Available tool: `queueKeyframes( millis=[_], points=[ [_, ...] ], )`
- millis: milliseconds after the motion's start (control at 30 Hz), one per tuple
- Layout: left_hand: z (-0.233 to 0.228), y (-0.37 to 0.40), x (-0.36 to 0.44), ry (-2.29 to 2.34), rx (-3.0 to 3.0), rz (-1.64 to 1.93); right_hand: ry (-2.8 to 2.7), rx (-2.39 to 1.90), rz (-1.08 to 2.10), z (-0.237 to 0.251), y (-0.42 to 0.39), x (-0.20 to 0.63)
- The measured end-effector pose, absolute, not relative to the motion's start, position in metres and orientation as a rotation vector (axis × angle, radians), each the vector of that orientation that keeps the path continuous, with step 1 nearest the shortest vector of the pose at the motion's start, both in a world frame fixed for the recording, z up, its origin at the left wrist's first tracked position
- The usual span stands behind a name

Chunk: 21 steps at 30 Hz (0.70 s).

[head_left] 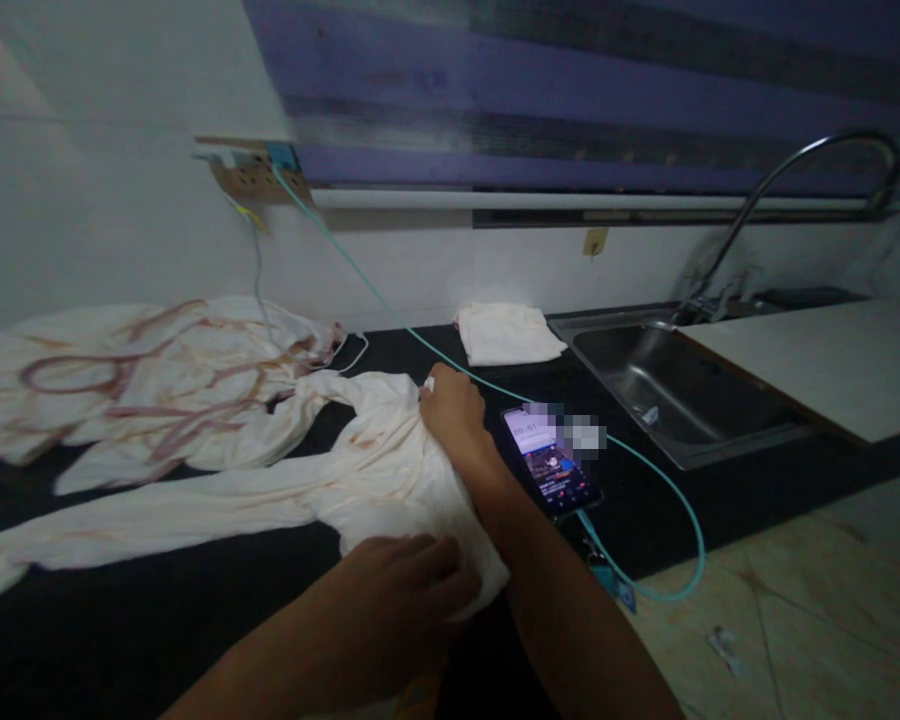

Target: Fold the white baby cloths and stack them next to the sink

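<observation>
A long cream cloth (217, 480) with reddish line patterns lies spread over the black countertop (120, 610), bunched at the left and stretched toward me. My right hand (454, 415) grips a fold of it near its far edge. My left hand (412, 585) presses and holds the cloth's near corner at the counter's front. A lit phone (551, 470) lies just right of my right wrist, with a teal cable (667, 490) plugged into it.
A folded cream cloth (506, 333) sits at the back by the steel sink (675, 400) with its curved tap (795, 170). A white board (817, 365) covers part of the sink. The teal cable runs up to a wall socket (251, 175). Tiled floor (795, 620) lies at the right.
</observation>
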<state>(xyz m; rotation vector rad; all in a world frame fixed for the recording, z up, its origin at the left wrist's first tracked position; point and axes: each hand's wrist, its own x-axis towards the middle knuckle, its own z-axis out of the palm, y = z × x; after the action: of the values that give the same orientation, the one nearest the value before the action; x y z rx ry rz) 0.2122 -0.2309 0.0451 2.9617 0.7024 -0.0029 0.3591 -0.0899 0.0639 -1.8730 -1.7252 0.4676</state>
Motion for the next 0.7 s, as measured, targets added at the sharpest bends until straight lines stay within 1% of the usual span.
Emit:
queueKeyframes(
  millis=[67, 167, 267, 333, 467, 567, 700],
  points=[
    [0.045, -0.238, 0.214, 0.797, 2.922, 0.082, -1.733, -1.899, 0.45, 0.067, -0.095, 0.361],
    [0.036, -0.242, 0.219, 1.08, 2.837, 0.258, -1.73, -1.919, 0.434, 0.066, -0.099, 0.363],
    [0.022, -0.241, 0.226, 1.243, 2.824, 0.252, -1.726, -1.939, 0.372, 0.067, -0.1, 0.364],
    [0.014, -0.243, 0.231, 1.215, 2.876, 0.201, -1.739, -1.962, 0.3, 0.072, -0.104, 0.366],
    [0.004, -0.254, 0.241, 0.997, 2.912, 0.147, -1.803, -1.924, 0.176, 0.088, -0.128, 0.367],
    [0.001, -0.264, 0.25, 0.889, 2.888, 0.17, -1.965, -1.852, 0.232, 0.093, -0.162, 0.362],
    [0.013, -0.276, 0.258, 0.759, 2.936, 0.241, -2.147, -1.896, 0.306, 0.079, -0.201, 0.354]
  ],
)
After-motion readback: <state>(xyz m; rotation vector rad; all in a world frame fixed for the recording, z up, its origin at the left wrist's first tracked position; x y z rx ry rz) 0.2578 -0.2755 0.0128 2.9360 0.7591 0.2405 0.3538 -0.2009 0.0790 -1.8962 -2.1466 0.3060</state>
